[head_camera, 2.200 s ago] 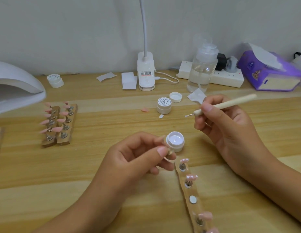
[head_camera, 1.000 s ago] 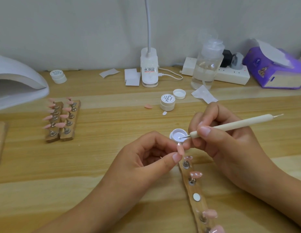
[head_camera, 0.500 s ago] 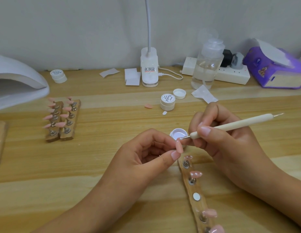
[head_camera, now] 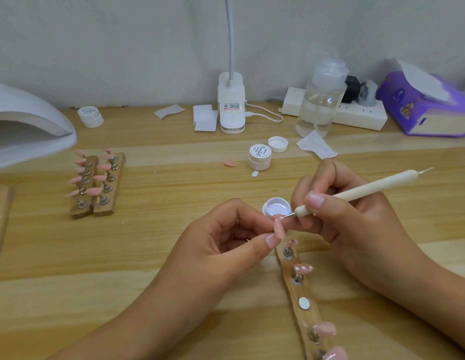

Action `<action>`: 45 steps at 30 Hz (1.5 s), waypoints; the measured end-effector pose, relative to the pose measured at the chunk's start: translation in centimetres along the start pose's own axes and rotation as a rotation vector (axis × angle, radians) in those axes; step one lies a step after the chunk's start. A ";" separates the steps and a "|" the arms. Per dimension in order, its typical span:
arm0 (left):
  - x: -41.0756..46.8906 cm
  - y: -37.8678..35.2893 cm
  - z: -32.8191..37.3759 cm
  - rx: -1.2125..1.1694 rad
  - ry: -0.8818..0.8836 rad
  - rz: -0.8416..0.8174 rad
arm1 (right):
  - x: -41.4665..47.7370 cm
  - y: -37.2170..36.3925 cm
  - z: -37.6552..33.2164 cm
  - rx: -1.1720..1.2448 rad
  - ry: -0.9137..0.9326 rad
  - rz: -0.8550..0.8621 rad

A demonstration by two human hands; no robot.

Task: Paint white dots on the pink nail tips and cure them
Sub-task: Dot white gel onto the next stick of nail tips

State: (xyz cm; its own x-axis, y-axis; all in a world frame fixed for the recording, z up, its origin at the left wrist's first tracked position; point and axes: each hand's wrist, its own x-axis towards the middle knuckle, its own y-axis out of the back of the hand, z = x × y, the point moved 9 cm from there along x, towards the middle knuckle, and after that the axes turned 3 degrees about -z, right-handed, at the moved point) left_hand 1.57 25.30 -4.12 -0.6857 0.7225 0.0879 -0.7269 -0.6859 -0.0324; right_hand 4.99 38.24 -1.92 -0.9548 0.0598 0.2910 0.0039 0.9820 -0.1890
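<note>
The left hand (head_camera: 221, 245) was curled, its thumb and forefinger pinching one pink nail tip (head_camera: 279, 228) held upright at the fingertips, with the other fingers folded loosely beneath. The right hand (head_camera: 361, 229) gripped a cream dotting tool (head_camera: 369, 189) like a pen, thumb and forefinger closed round its lower end, and the fine metal point met the upper edge of the pinched tip just beside the left forefinger. Just beyond the two hands' meeting fingertips stood an open pot of white gel (head_camera: 277, 207) on the tabletop (head_camera: 122, 255). Below the left thumb and under the right hand's heel ran a wooden strip (head_camera: 305, 289), carrying a dotted tip (head_camera: 303, 268) on a metal stand, another tip nearest the thumb (head_camera: 291, 242), a bare magnet disc (head_camera: 303, 303) and two more pink tips (head_camera: 325, 329) toward the person. Well to the left of the left hand sat two shorter wooden strips (head_camera: 96, 188) full of pink tips, and farther out on that side the white curing lamp (head_camera: 26, 126). Beyond the right hand's fingers were a closed pot (head_camera: 260, 157), a loose lid (head_camera: 277, 144) and a stray pink tip (head_camera: 230, 163).
</note>
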 end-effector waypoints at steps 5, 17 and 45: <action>0.0 0.0 0.0 0.007 -0.002 0.001 | 0.0 -0.1 0.1 0.006 -0.005 0.001; 0.0 0.0 0.0 0.008 -0.003 0.001 | 0.0 0.0 0.2 0.015 -0.012 0.007; 0.1 0.0 0.3 -0.002 -0.012 -0.005 | 0.8 1.7 -0.4 -0.708 0.054 0.081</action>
State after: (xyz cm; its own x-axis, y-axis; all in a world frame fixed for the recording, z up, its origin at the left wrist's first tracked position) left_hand 1.55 25.31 -3.78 -0.6819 0.7246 0.0997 -0.7301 -0.6825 -0.0341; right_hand 4.35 40.08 -1.61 -0.9275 0.1281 0.3511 0.2834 0.8536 0.4372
